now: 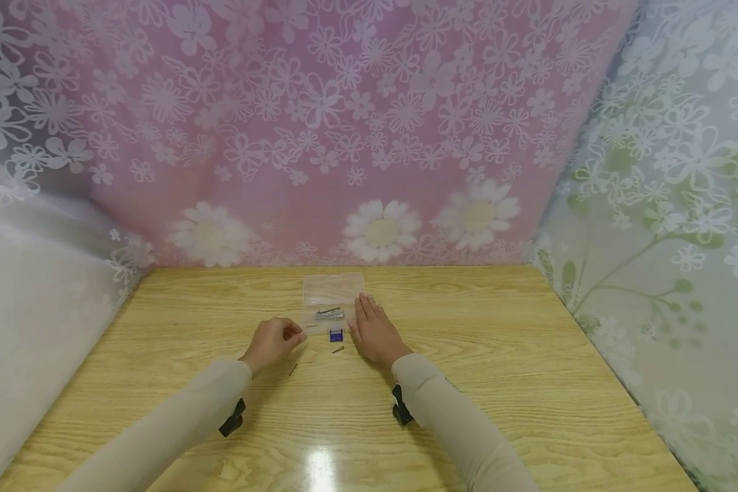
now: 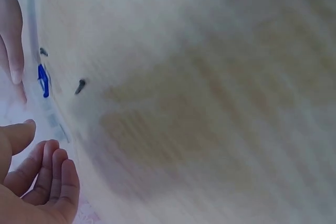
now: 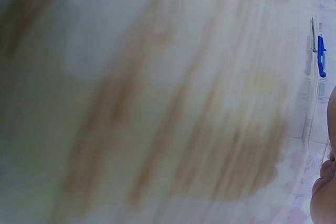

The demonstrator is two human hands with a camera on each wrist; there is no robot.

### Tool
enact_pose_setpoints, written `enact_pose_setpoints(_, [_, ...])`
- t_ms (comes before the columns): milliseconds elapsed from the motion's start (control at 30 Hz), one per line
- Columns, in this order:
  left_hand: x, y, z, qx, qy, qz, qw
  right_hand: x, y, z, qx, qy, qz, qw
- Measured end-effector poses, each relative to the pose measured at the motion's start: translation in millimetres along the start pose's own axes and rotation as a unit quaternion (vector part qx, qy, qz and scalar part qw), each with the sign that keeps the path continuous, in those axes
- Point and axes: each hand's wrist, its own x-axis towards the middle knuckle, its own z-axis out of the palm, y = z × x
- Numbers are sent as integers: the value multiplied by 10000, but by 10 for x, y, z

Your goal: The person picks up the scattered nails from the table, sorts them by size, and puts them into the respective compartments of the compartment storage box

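A clear plastic box [image 1: 310, 331] lies on the table with its lid [image 1: 334, 289] folded back behind it. Several metal screws [image 1: 329, 311] lie inside. Just in front is a small blue plastic piece [image 1: 336, 335], with one dark screw [image 1: 338, 350] nearer me and another screw [image 1: 292, 370] farther left. My left hand [image 1: 273, 344] is at the box's front left corner, fingers loosely bent; the left wrist view shows a gap between its thumb [image 2: 22, 136] and fingers, with nothing held there. My right hand [image 1: 376, 335] rests along the box's right side, fingers straight, covering that edge.
The wood-grain table [image 1: 498, 355] reaches back to a pink flowered curtain [image 1: 320, 137]. Pale hangings stand along the left and right sides. A black wrist camera [image 1: 401, 406] sits under the right sleeve, another wrist camera [image 1: 232, 418] under the left.
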Motion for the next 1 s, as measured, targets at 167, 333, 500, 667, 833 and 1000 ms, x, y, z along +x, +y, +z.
enact_pose_setpoints(167, [-203,5,-20,-97,-143,-209,9996,-10,-14,1,32,21,-49,10000])
enact_pose_setpoints(333, [-347,-29,-17,-47,-183,-274,9994,-16,-10,-4,-14,41,-70,10000])
enact_pose_setpoints(500, [-469,-90,16,61,-198,-226,9995,-11,4,0,-50,57,-55,10000])
enact_pose_setpoints(667, [-548,-113,62,159,-128,-45,9998,-8,12,-12,-49,60,-54,10000])
enact_pose_setpoints(833, [-599,-94,81,201,-13,71,9998,-10,7,-14,-45,27,-23,10000])
enact_pose_setpoints(1000, [-636,-120,92,85,99,248,9996,-16,-3,-16,32,72,-65,9999])
